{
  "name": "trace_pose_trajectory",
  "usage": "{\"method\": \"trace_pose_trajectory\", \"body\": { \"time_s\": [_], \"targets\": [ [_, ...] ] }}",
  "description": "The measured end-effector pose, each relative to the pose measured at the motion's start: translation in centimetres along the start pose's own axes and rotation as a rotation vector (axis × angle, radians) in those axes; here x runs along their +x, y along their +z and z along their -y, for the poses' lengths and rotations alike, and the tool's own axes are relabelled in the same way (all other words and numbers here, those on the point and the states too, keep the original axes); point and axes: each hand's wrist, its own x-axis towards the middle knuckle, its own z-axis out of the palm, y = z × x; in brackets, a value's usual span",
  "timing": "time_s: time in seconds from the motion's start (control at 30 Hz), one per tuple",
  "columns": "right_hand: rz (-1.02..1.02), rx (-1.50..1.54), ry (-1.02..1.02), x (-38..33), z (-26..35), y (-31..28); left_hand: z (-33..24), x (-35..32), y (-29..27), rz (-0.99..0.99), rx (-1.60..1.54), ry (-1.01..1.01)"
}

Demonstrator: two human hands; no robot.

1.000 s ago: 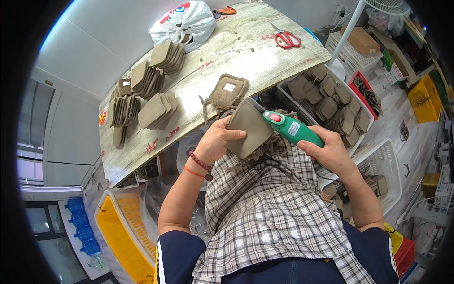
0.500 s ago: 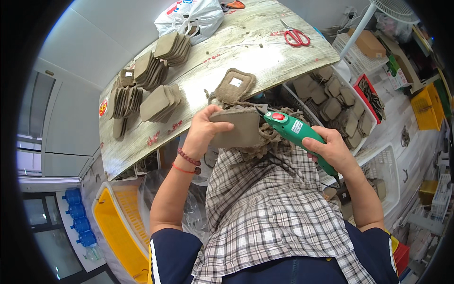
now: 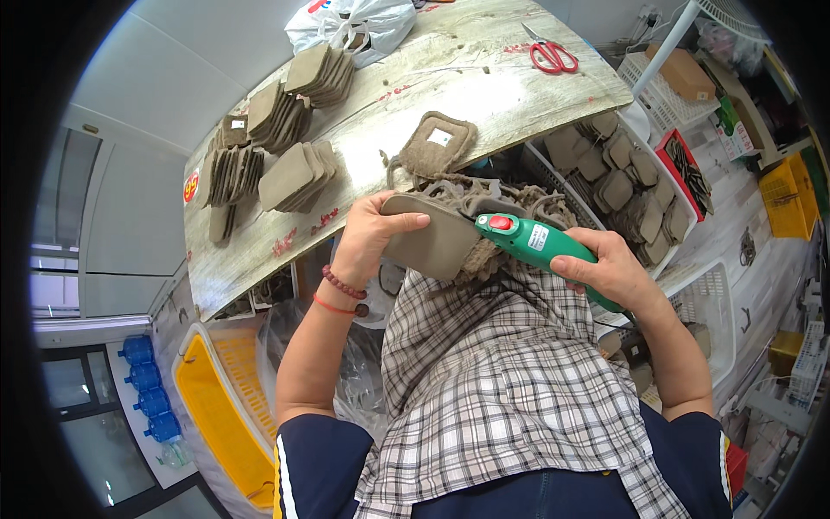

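Pad (image 3: 437, 244), clamped between the left hand's (image 3: 370, 232) thumb and fingers above the checked apron (image 3: 493, 355), now slants from level, turning fresh edge toward the green cutter (image 3: 529, 240) the right hand (image 3: 612, 270) grips; contact is unclear. Scraps (image 3: 543, 204) lie beyond, then table (image 3: 510, 95).

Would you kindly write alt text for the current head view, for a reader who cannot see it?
A person's left hand holds a flat brown pad while the right hand grips a green handheld tool near the pad's edge. Beyond them, a table bears stacks of similar pads, red-handled scissors and a white plastic bag.
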Motion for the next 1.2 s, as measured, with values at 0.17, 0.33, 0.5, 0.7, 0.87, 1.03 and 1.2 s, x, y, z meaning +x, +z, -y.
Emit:
{"method": "trace_pose_trajectory", "body": {
  "time_s": [0.17,0.33,0.5,0.7,0.87,1.03,1.2],
  "targets": [
    [-0.004,-0.067,0.025,0.3,0.2,0.5,-0.5,-0.3,0.8,0.060,0.041,-0.060],
    [-0.009,-0.074,0.011,0.9,0.4,1.3,-1.3,-0.6,1.2,0.111,0.087,-0.103],
    [0.019,-0.082,-0.002,1.7,1.2,2.1,-1.3,-0.6,0.1,0.154,0.157,-0.148],
    [0.044,-0.072,0.003,2.9,1.6,3.3,-1.6,-1.0,-0.9,0.186,0.172,-0.195],
    [0.096,-0.073,0.000,4.1,2.1,4.3,-1.0,-0.9,-1.9,0.238,0.143,-0.263],
    [0.053,0.003,0.008,5.2,2.0,5.3,-0.5,-0.4,-4.4,0.207,0.193,-0.073],
    [-0.082,0.140,-0.052,4.1,0.5,3.6,-4.4,1.8,-18.8,-0.482,-0.022,0.421]
  ]
}}
